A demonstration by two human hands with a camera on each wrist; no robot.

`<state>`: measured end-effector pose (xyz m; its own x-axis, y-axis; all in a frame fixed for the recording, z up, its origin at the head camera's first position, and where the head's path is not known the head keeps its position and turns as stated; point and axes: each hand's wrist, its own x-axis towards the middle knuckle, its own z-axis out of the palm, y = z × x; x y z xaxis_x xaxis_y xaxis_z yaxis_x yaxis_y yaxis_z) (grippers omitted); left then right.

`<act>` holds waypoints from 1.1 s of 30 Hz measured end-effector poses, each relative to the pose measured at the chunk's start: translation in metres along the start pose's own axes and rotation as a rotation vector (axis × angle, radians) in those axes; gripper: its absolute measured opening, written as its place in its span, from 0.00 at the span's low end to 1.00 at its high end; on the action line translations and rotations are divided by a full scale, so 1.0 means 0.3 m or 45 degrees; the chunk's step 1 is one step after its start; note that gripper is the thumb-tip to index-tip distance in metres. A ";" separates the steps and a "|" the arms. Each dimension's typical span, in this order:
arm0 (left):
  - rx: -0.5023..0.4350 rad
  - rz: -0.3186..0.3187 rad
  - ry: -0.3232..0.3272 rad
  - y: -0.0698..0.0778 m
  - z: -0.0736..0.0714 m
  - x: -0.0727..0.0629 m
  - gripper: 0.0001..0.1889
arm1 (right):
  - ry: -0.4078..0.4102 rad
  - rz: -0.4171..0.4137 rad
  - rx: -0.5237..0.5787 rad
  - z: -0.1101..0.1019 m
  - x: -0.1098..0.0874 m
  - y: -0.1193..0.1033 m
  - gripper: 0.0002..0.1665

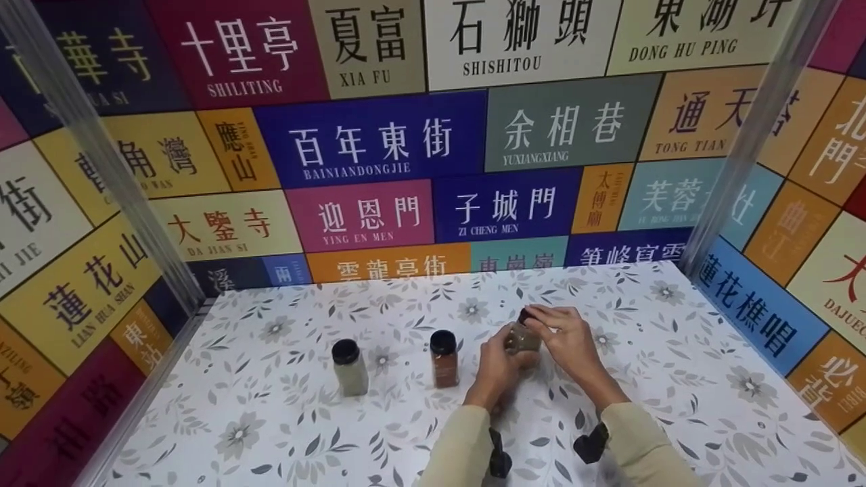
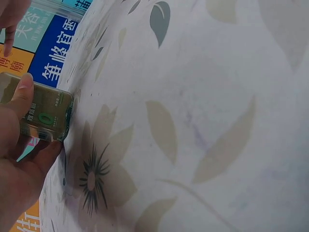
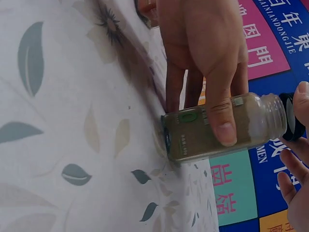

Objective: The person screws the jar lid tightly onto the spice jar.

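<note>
In the head view, the left hand [image 1: 497,362] grips a jar of green-brown powder [image 1: 526,339] towards the far edge of the worktop [image 1: 284,419], right of its middle, while the right hand [image 1: 568,338] pinches a dark cap [image 1: 523,315] at the jar's top. To the left stand two upright bottles with black lids: a red-brown bottle [image 1: 444,368] near the left hand, and a pale bottle [image 1: 350,375] nearer the worktop's left edge. The red-brown bottle seems the one at risk of toppling, should the left hand or forearm swing that way. In the left wrist view, the thumb lies on the jar's printed face and fingers curl beneath, closed around its lower part; whether the base bears on the cloth I cannot tell. If that hold is loose, the smooth wall could turn or slip in the fingers. In the right wrist view, the screw threads [image 3: 274,115] are bare and the cap is off them, held by its edge just beside the mouth; any contact with the rim is unclear. With the mouth uncovered, a tilt or a knock could spill powder onto the cloth, and a cap brought on askew could cross the threads.
</note>
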<state>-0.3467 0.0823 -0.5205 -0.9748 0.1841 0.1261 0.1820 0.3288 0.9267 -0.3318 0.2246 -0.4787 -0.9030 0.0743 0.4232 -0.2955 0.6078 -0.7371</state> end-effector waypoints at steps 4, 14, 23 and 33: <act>0.005 0.007 0.012 -0.003 0.000 0.000 0.27 | -0.003 0.023 0.029 0.010 -0.004 0.012 0.21; 0.029 0.047 0.018 -0.006 0.005 -0.007 0.28 | 0.058 -0.044 0.052 0.031 -0.020 0.031 0.23; 0.014 0.048 0.020 -0.003 0.003 -0.004 0.27 | 0.044 0.035 0.048 0.032 -0.010 0.018 0.25; 0.098 0.075 0.026 -0.006 0.004 -0.005 0.30 | 0.152 0.002 -0.020 0.048 -0.013 0.007 0.26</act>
<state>-0.3453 0.0824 -0.5229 -0.9643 0.1866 0.1878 0.2479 0.3880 0.8877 -0.3335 0.2142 -0.4897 -0.8596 0.1681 0.4825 -0.2886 0.6196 -0.7299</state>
